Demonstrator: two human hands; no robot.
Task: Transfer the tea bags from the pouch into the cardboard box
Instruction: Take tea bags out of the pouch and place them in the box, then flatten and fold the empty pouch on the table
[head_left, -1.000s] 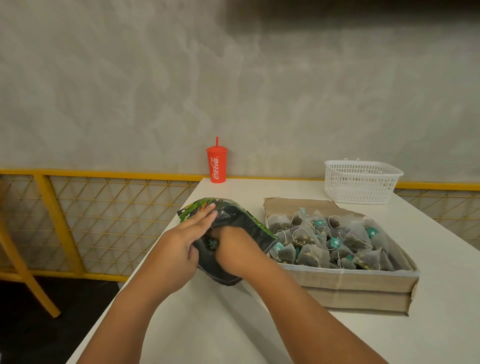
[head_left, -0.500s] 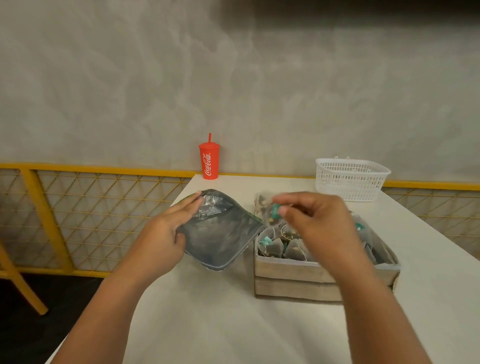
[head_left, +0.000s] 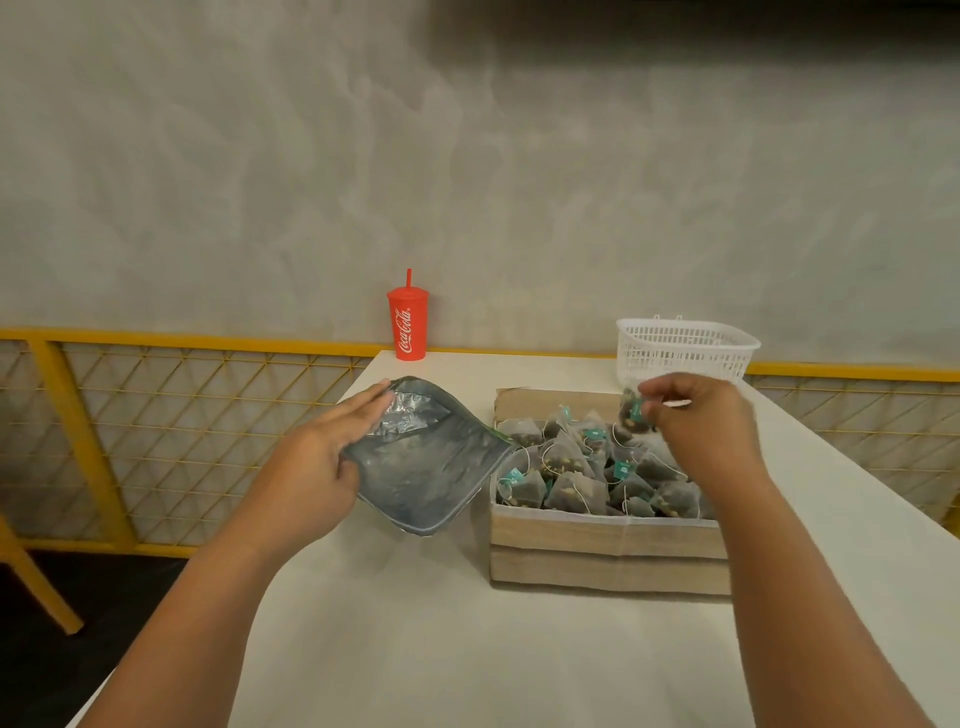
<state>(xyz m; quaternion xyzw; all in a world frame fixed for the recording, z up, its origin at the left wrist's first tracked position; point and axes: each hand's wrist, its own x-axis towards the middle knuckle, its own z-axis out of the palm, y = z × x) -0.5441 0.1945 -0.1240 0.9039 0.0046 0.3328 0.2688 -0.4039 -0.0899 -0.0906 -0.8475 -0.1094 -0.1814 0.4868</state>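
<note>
My left hand (head_left: 317, 467) holds the silvery foil pouch (head_left: 431, 467) by its left edge, with the thumb underneath and the fingers lying along its open mouth. The pouch hangs tilted just left of the cardboard box (head_left: 608, 551). Several pyramid tea bags (head_left: 571, 467) with teal tags fill that box. My right hand (head_left: 701, 431) hovers over the box's far right corner and pinches one tea bag (head_left: 635, 413) between thumb and fingers.
A red cup with a straw (head_left: 408, 330) stands at the table's far edge. A white plastic basket (head_left: 685, 348) sits behind the box on the white table (head_left: 467, 649). A yellow mesh railing (head_left: 156, 431) runs along the left, beyond the table's left edge.
My right hand came out of the pouch with a tea bag and moved right across the box to its far right corner. My left hand kept hold of the pouch.
</note>
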